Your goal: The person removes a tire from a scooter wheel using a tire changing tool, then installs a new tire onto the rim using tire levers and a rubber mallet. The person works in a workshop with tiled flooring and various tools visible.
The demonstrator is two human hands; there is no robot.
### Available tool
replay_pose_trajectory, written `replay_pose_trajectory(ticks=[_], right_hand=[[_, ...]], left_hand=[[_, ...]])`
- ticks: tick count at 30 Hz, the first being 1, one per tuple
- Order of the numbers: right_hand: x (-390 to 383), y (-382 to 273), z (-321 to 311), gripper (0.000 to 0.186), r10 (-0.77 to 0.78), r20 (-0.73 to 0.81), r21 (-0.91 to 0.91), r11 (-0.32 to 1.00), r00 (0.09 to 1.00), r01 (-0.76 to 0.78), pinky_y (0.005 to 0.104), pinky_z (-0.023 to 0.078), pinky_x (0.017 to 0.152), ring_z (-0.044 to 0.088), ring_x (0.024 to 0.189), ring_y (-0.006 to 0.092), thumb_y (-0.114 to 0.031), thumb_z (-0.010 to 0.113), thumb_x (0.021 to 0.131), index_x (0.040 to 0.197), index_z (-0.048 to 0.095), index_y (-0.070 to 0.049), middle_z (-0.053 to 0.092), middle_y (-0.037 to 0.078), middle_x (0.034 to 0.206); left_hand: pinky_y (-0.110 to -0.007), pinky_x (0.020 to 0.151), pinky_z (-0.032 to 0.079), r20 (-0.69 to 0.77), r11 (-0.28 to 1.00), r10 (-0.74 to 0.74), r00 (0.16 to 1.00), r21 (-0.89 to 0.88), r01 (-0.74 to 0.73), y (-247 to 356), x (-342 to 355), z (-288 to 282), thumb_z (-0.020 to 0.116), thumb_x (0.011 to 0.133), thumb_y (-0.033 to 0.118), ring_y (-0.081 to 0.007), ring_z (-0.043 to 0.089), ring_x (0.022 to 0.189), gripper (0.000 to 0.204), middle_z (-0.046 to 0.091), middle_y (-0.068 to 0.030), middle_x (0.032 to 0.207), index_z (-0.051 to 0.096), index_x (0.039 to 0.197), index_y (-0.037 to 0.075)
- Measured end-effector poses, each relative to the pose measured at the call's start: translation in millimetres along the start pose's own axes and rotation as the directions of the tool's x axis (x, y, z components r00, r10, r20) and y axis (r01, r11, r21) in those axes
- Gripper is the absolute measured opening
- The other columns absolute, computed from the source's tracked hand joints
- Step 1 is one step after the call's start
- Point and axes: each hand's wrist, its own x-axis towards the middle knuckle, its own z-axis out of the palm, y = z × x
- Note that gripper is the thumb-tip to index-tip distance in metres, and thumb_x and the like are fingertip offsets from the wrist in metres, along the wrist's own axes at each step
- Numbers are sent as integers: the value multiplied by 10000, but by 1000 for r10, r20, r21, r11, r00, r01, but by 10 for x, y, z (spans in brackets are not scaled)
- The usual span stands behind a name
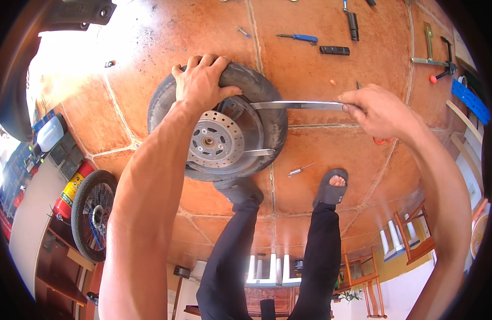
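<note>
A scooter-type wheel with a black tyre [277,114] and a drilled brake disc [232,140] lies flat on the tiled floor. My left hand [203,80] rests on the tyre's far side, fingers spread over the tread and thumb apart toward the rim. In my right hand [378,109] is the end of a long flat metal tyre lever [304,105], whose other end reaches in between tyre and rim on the wheel's right. A second, shorter metal lever [259,153] sticks out at the near right of the rim. One slippered foot is against the wheel's near edge.
Beyond the wheel lie a blue-handled screwdriver [298,38], black cylindrical grips [335,50] and a clamp [447,56]. A small valve-like tool [301,169] lies between my feet. At left stand a spoked wheel [95,216] and a red fire extinguisher [70,192].
</note>
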Motion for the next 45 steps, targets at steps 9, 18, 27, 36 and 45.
replay_pose_trajectory(ticks=[9, 18, 27, 36, 45], right_hand=[[-200, -1294, 516, 254, 236, 97, 360, 897, 967, -255, 475, 480, 658, 618, 749, 381, -114, 464, 869, 1062, 472, 49, 611, 255, 806], [1171, -2860, 2828, 175, 628, 157, 985, -48, 762, -163, 457, 459, 639, 612, 771, 330, -172, 423, 940, 1049, 407, -37, 597, 209, 846], [-1148, -338, 3263, 179, 406, -206, 566, 791, 890, -230, 470, 458, 621, 586, 718, 421, -152, 590, 833, 933, 501, -34, 586, 215, 747], [-1171, 4, 2665, 246, 175, -490, 427, 902, 854, 60, 439, 467, 707, 589, 808, 415, -49, 534, 863, 1098, 587, -1, 608, 243, 883], [-1131, 263, 2449, 168, 198, -373, 607, 791, 906, 77, 389, 452, 609, 592, 707, 359, -26, 535, 858, 1009, 602, 11, 597, 190, 767]], left_hand=[[-627, 970, 261, -11, 1000, 7, 1000, 0, -7, -75, 32, 0, 740, 642, 563, -273, 457, 1181, 627, 558, 2, 1203, 593, 1160, 243], [-609, 1024, 200, -36, 991, 127, 991, -38, -128, 49, -68, -120, 715, 620, 621, -321, 389, 1259, 787, 508, -50, 1282, 535, 1270, 215], [-643, 1030, 189, -100, 990, 134, 986, 58, -129, 37, -151, -89, 755, 604, 575, -319, 322, 1315, 843, 439, -40, 1364, 465, 1329, 256], [-624, 1029, 202, 80, 929, 308, 948, 189, -318, 659, -174, 49, 760, 566, 582, -281, 350, 1286, 816, 483, -2, 1288, 495, 1287, 307], [-595, 1003, 233, -19, 977, 109, 994, 185, -104, 318, -298, 75, 741, 584, 606, -275, 391, 1255, 778, 508, -2, 1272, 544, 1244, 244]])
